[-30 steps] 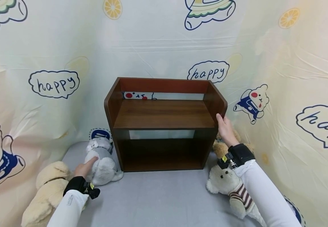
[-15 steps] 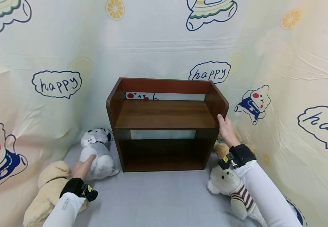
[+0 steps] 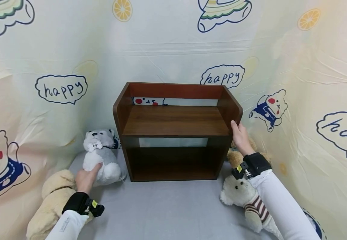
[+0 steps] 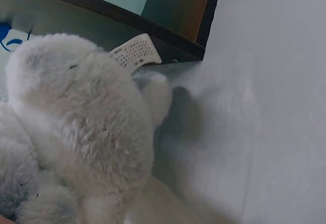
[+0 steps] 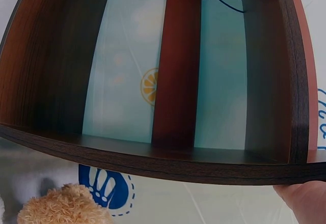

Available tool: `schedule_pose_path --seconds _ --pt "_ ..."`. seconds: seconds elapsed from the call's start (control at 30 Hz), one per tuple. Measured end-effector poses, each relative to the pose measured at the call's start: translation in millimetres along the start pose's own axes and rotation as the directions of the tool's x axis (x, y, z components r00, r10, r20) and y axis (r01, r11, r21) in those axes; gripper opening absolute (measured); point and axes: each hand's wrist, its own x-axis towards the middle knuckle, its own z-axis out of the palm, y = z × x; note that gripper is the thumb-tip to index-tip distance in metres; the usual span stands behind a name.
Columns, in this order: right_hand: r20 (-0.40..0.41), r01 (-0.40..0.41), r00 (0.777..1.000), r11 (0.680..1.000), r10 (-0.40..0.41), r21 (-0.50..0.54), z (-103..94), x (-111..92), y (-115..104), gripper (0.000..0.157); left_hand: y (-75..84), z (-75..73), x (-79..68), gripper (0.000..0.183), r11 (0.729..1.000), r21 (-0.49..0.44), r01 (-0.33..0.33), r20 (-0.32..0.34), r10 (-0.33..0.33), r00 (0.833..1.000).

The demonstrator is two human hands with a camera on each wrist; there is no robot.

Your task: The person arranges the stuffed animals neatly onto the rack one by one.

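Note:
A grey-and-white plush dog (image 3: 100, 158) with a white bone-shaped tag stands upright left of the brown wooden shelf (image 3: 175, 121). My left hand (image 3: 86, 178) grips its lower left side, thumb on the fur. Close up in the left wrist view, the plush dog's furry body (image 4: 86, 117) is near the shelf's corner (image 4: 196, 46), with a sewn-in label sticking out; the fingers are mostly hidden. My right hand (image 3: 242, 138) rests against the outer face of the shelf's right side panel, thumb by the front edge. Part of that right hand (image 5: 308, 198) touches the panel from outside.
A cream plush toy (image 3: 51, 206) lies at the left front. On the right, a white plush bear (image 3: 236, 190) in a striped shirt lies partly under my right arm, with a curly tan plush toy (image 5: 66, 208) behind it. Printed cloth (image 3: 161, 43) hangs behind and on both sides.
My left hand has shifted slightly left with the plush dog, which has turned and risen so its face and tag show. The right hand stays at the shelf.

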Motion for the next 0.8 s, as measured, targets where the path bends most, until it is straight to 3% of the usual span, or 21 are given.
schedule_pose_path --seconds 0.33,0.8 --pt "-0.006 0.018 1.000 1.000 -0.018 0.010 0.0 -0.3 0.6 0.060 5.3 -4.2 -12.4 0.089 0.990 -0.129 -0.050 -0.097 0.038 0.995" --pt "-0.004 0.013 1.000 1.000 -0.013 -0.001 0.3 2.1 3.0 0.059 13.0 -9.5 -22.9 0.081 0.963 -0.225 -0.147 -0.230 0.094 0.969"
